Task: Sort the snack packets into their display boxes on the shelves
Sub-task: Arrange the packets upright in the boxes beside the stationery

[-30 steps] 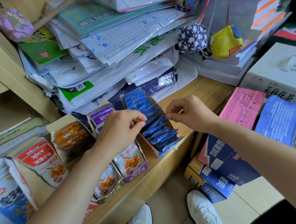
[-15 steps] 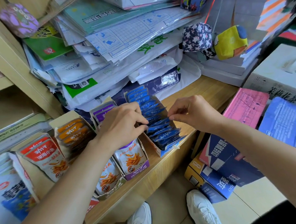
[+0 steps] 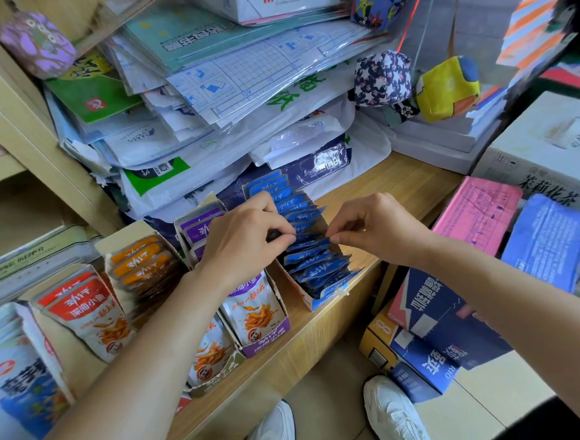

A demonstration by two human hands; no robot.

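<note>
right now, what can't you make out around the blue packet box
Head view only:
- Most of the purple packets: hidden behind the left hand.
- How many blue packets the left hand and right hand pinch: fingers cover the edges.
- White-and-blue bag: cut off by the left edge.

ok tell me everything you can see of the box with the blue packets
The blue packet box is an open-topped card carton, its front blue and white, standing angled on the wooden shelf right of the purple box. Inside, blue packets stand fanned in a row, filling it. The left hand and right hand pinch packet edges mid-row.
</note>
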